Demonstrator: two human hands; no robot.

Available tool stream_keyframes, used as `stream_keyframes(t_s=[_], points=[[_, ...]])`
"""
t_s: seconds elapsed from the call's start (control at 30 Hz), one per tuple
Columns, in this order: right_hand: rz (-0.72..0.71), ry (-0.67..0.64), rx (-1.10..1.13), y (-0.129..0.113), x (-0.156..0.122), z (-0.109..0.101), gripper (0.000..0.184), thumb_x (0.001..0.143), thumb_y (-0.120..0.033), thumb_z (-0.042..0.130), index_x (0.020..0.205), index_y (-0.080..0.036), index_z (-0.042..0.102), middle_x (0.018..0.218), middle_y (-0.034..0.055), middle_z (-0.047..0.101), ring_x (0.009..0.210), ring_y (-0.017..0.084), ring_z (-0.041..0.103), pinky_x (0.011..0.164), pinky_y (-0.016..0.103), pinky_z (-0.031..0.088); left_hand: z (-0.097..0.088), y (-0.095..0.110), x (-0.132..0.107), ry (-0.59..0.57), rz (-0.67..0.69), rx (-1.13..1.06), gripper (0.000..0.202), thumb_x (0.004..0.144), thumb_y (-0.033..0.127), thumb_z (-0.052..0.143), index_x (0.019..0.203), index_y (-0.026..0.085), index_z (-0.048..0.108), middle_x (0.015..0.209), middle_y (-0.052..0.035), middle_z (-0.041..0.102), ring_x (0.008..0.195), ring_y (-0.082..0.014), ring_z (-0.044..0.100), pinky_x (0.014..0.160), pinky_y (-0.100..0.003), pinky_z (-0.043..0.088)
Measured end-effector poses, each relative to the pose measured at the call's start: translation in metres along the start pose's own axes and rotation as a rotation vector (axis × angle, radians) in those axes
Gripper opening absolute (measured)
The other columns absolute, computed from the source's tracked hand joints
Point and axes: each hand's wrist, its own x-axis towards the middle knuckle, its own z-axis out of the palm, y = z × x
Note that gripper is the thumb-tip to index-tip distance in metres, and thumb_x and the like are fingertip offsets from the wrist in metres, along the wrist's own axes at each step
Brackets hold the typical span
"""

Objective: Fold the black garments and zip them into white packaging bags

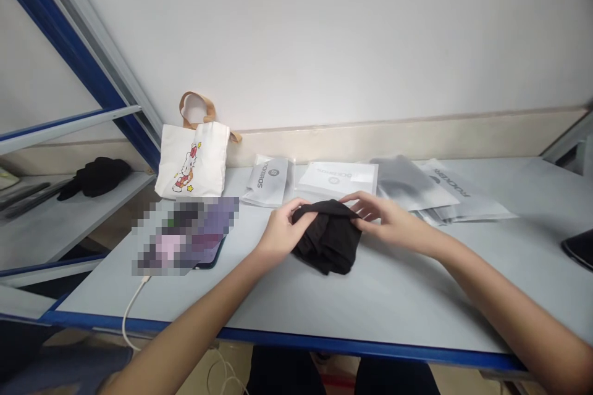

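A crumpled black garment (330,241) lies on the pale grey table (370,296) in front of me. My left hand (282,231) grips its left upper edge with fingers curled over the fabric. On the garment's right upper edge my right hand (386,217) pinches the cloth, its other fingers spread. Just behind the garment lie white branded plastic packets (336,178), flat on the table.
A white tote bag (194,157) with a cartoon print stands at the back left. A blurred-out tablet (188,234) with a white cable lies left of my hands. Frosted bags (440,191) are stacked at the back right. A dark object (579,248) sits at the right edge. Black cloth (99,176) rests on the left shelf.
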Motion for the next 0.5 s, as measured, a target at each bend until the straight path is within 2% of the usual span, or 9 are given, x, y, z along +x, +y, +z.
stream_keyframes(t_s=[0.13, 0.23, 0.3, 0.37, 0.43, 0.5], points=[[0.022, 0.218, 0.116, -0.002, 0.004, -0.001, 0.029, 0.08, -0.04, 0.056, 0.105, -0.025, 0.055, 0.084, 0.0018, 0.06, 0.072, 0.016, 0.056, 0.065, 0.031, 0.047, -0.005, 0.006, 0.002, -0.026, -0.168, -0.28, 0.033, 0.078, 0.033, 0.059, 0.11, 0.024, 0.059, 0.118, -0.0025, 0.06, 0.112, -0.0207, 0.053, 0.092, -0.029, 0.041], [0.097, 0.297, 0.289, -0.005, 0.006, 0.001, 0.032, 0.076, -0.048, 0.059, 0.095, -0.023, 0.057, 0.077, 0.0003, 0.058, 0.065, 0.015, 0.055, 0.055, 0.027, 0.044, -0.009, 0.009, 0.001, -0.124, -0.267, -0.473, 0.036, 0.081, 0.036, 0.057, 0.114, 0.024, 0.058, 0.121, -0.004, 0.059, 0.114, -0.0233, 0.052, 0.096, -0.034, 0.04], [0.165, 0.267, 0.355, -0.005, 0.007, 0.002, 0.034, 0.075, -0.052, 0.06, 0.093, -0.023, 0.056, 0.073, -0.0004, 0.058, 0.061, 0.014, 0.055, 0.052, 0.025, 0.042, -0.012, 0.011, 0.0, -0.177, -0.284, -0.555, 0.036, 0.081, 0.036, 0.055, 0.115, 0.023, 0.058, 0.117, -0.005, 0.061, 0.112, -0.0238, 0.054, 0.097, -0.036, 0.04], [0.212, 0.177, 0.347, -0.003, 0.008, 0.002, 0.036, 0.076, -0.053, 0.059, 0.095, -0.022, 0.057, 0.069, -0.0012, 0.056, 0.059, 0.013, 0.054, 0.051, 0.025, 0.042, -0.018, 0.011, 0.0, -0.183, -0.274, -0.517, 0.034, 0.081, 0.035, 0.056, 0.112, 0.022, 0.06, 0.118, -0.0046, 0.061, 0.114, -0.0232, 0.053, 0.099, -0.035, 0.038], [0.237, 0.088, 0.288, 0.001, 0.008, -0.001, 0.037, 0.077, -0.053, 0.057, 0.098, -0.023, 0.058, 0.07, -0.0014, 0.056, 0.058, 0.013, 0.054, 0.053, 0.025, 0.043, -0.025, 0.011, 0.001, -0.217, -0.277, -0.383, 0.033, 0.081, 0.037, 0.056, 0.109, 0.021, 0.061, 0.119, -0.0038, 0.061, 0.115, -0.023, 0.052, 0.099, -0.034, 0.037], [0.229, 0.032, 0.208, 0.004, 0.006, -0.008, 0.039, 0.079, -0.054, 0.055, 0.104, -0.024, 0.059, 0.078, 0.0005, 0.059, 0.066, 0.014, 0.057, 0.059, 0.027, 0.046, -0.033, 0.009, 0.001, -0.245, -0.263, -0.169, 0.034, 0.081, 0.043, 0.055, 0.106, 0.021, 0.062, 0.115, -0.0033, 0.063, 0.111, -0.0233, 0.054, 0.097, -0.034, 0.038]])
